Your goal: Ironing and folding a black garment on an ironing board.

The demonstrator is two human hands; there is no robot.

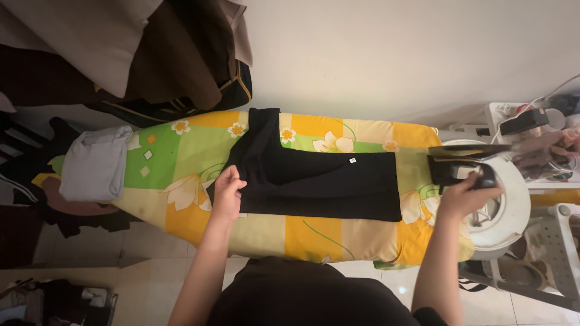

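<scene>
Hands (226, 194) on black garment (320, 178), iron (465, 169)

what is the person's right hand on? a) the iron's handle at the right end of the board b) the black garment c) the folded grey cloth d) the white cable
a: the right hand grips the handle of the iron at the board's right end, while the left hand rests on the black garment.
</scene>
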